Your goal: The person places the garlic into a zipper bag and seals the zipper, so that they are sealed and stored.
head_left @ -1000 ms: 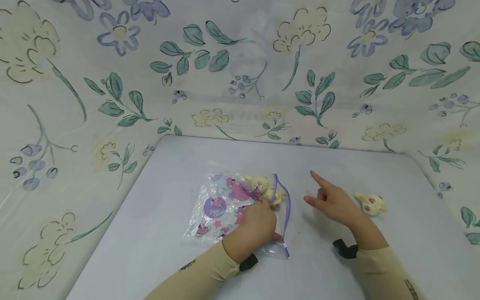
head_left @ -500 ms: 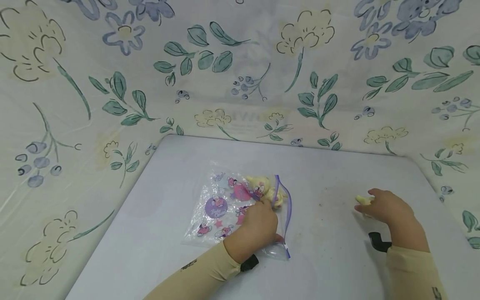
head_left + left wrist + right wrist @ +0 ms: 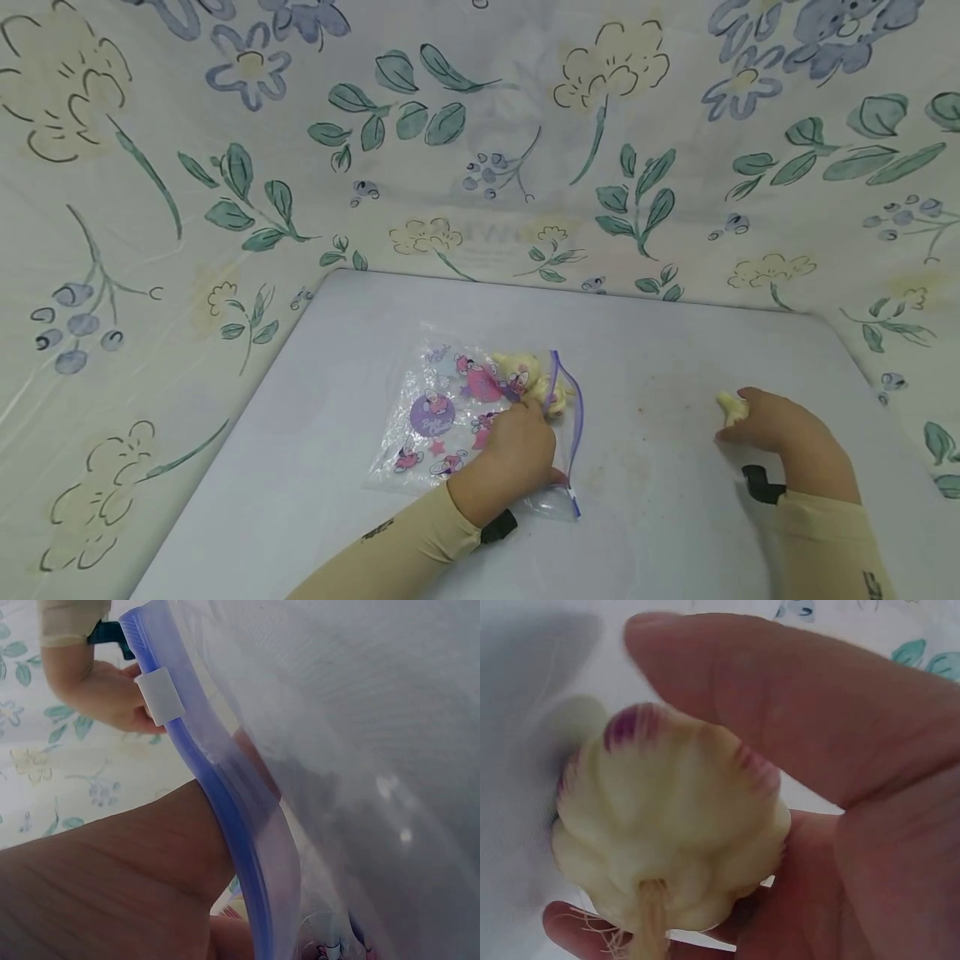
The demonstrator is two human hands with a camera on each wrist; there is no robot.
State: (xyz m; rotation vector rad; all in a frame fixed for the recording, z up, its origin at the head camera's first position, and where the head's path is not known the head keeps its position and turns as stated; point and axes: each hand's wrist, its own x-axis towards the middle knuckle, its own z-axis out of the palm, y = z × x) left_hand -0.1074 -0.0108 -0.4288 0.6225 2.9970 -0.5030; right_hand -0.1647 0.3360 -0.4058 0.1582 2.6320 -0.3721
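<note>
A clear zip bag with a purple zip strip and pink cartoon prints lies mid-table. My left hand grips it near its mouth, on the right side. Pale yellow garlic bulbs show inside, partly behind the prints. In the left wrist view the purple zip strip with its white slider crosses in front of my hand. To the right, my right hand holds another garlic bulb, thumb on one side and fingers on the other. Its purple tips and dry root end show in the right wrist view.
The white table has small specks between the bag and my right hand. A floral cloth hangs behind the table and at its sides. Black wrist mounts stick out beside both wrists.
My right hand has moved right from near the bag to the loose garlic bulb and closed round it. The left hand stays on the bag.
</note>
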